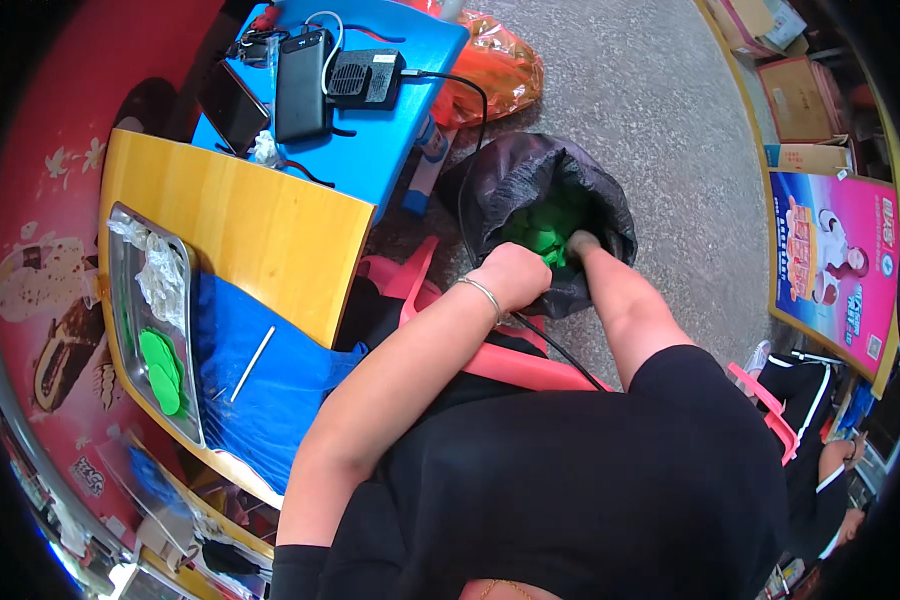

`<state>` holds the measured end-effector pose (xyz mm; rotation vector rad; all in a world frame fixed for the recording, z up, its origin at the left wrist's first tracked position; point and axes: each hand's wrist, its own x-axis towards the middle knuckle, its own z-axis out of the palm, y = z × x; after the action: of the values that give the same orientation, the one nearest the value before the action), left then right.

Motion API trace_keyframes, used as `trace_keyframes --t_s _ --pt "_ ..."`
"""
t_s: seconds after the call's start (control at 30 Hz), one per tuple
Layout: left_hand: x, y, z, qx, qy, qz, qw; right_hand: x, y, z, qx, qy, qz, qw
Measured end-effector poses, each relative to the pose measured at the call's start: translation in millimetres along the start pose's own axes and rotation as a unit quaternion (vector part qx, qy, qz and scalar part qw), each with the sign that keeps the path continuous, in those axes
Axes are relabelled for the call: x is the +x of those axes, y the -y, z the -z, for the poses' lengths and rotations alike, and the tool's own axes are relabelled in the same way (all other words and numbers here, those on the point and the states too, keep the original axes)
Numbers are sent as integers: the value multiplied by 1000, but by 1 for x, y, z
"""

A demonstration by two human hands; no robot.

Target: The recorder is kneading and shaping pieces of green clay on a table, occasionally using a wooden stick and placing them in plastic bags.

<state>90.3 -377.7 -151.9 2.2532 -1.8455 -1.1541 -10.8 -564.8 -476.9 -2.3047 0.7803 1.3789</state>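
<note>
As my left hand (515,276) and right hand (582,243) reach into an upper-centre black plastic bag (602,180), I cannot tell grip closure.

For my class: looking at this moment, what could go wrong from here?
First, the dark bag looks soft-sided; with the left hand at its mouth and the right hand inside, a tug might tip it and spill the green pieces.

Second, the black cable runs past the bag and under the left arm, so it could snag.

Third, the wooden stick lies loose on the blue cloth and might roll if that shifts.
</note>
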Motion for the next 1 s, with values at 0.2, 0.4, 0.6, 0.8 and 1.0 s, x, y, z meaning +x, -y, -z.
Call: trace_keyframes --t_s 0.2,0.4,0.6,0.8,1.0 --pt "28 -21 19 21 -65 -64 996 2 -72 20 324 4 -81 942" --pt "-1 -7 20 -96 -251 -54 962 -87 53 114 192 9 278 941" --pt "-76 -44 75 -328 -498 -158 787 -171 -32 208 218 13 482 849" --pt "-227 -36 64 -285 -641 -121 702 -320 147 262 426 281 543 666" --pt "-423 37 -5 -22 -706 290 646 -378 262 234 418 271 542 677"
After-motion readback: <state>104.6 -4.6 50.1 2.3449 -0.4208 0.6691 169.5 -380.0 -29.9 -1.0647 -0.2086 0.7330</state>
